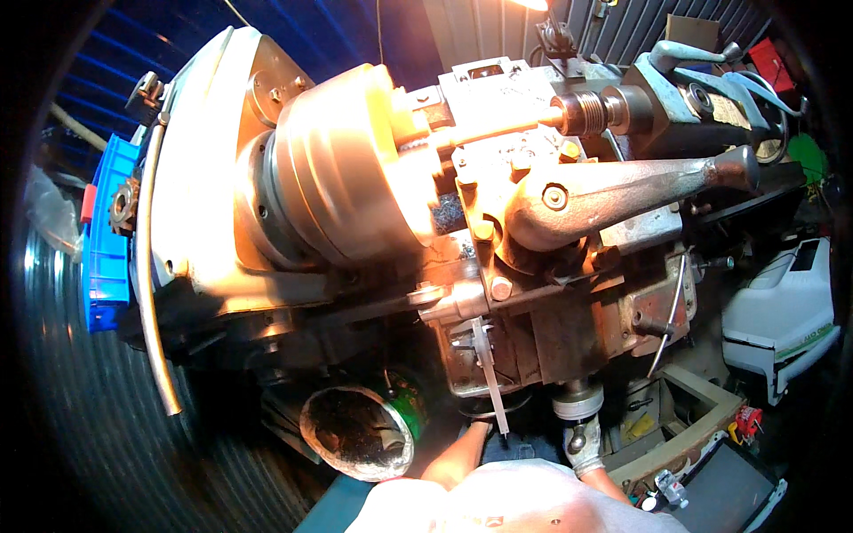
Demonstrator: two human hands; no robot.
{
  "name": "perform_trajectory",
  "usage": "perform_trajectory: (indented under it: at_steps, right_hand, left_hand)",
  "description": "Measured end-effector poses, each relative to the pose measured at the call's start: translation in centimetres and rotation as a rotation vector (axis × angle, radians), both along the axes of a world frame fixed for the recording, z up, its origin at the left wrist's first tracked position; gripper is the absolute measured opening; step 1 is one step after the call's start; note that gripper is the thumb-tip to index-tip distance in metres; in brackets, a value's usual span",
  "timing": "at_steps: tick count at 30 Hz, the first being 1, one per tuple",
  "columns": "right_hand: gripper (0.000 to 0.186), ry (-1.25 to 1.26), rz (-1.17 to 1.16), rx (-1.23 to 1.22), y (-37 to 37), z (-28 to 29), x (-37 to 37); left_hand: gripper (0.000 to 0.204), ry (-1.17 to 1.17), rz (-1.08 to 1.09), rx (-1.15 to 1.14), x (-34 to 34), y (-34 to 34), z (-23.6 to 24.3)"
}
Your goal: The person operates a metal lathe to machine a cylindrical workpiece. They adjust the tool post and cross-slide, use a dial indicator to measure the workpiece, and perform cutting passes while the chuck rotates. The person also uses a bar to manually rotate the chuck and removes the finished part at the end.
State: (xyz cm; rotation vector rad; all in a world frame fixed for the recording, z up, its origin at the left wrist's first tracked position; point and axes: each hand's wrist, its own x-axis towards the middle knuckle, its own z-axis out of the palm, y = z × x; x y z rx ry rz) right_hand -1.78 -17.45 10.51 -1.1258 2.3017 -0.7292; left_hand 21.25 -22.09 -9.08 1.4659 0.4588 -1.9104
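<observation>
At the lower middle, my right hand (584, 451), in a whitish glove, is closed around a small crank handle below the graduated metal dial (577, 406) of a lathe. My bare left forearm reaches up to a dark handwheel (494, 405); of my left hand (478, 428) only the wrist side shows, its fingers hidden there. Above, a large chuck (342, 164) with smeared-looking jaws holds a bright round bar (506, 127), whose far end meets the tailstock centre (582, 115). The tool post's thick lever (631, 188) points right. A pale caliper-like strip (490, 373) hangs at the carriage front.
A bucket with a whitish rim (311, 417) stands left of my arm, and a blue plastic bin (111, 235) at the far left. To the right are a white case (782, 315) and an open drawer-like frame (711, 417). A strong lamp (531, 3) glares overhead.
</observation>
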Motion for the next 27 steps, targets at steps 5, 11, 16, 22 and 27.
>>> perform_trajectory:
  at_steps: [5,11,16,22,27]
  right_hand:
    - [0.050,-0.055,0.062,0.082,1.4,-1.5,-0.7]
    - [0.045,-0.110,-0.021,0.065,1.1,-1.8,-0.5]
    - [0.046,-0.151,-0.127,0.056,-2.0,2.7,0.4]
    - [0.039,-0.108,-0.052,-0.023,-1.6,1.6,-0.1]
    - [0.038,-0.111,-0.034,0.000,-1.0,1.1,-0.1]
  left_hand:
    - [0.042,0.019,0.012,0.045,0.3,-0.4,1.0]
    - [0.041,0.040,0.030,0.107,0.7,-1.1,2.2]
    - [0.041,0.049,-0.220,-0.134,4.9,-0.3,-0.5]
    - [0.043,-0.076,-0.613,-0.595,3.5,-4.6,4.1]
    - [0.042,-0.099,-0.313,-0.219,1.0,-6.1,5.2]
